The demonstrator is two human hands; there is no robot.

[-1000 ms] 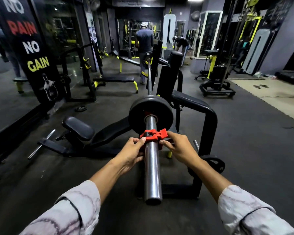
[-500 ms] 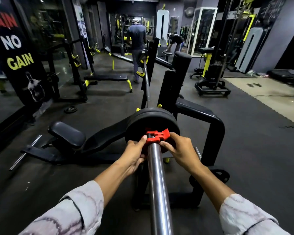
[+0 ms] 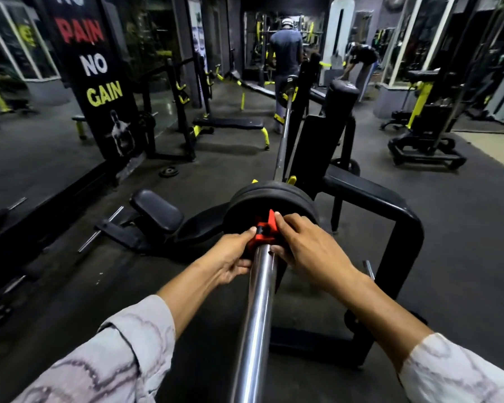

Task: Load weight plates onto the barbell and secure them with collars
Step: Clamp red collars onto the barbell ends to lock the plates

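Hands (image 3: 277, 251) slid red collar (image 3: 264, 231) against plates (image 3: 269, 199), "NO GAIN" banner (image 3: 99, 80) beside.

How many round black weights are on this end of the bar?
2: one plate sits right behind the red collar, a second plate is pressed close behind it. More could be hidden behind them.

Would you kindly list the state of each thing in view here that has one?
red collar: on the barbell sleeve, up against the plates, lever raised
weight plates: two, loaded on the sleeve
barbell: resting on the rack
left hand: pinching the collar
right hand: gripping the collar, fingers on its lever
small plate: flat on the floor
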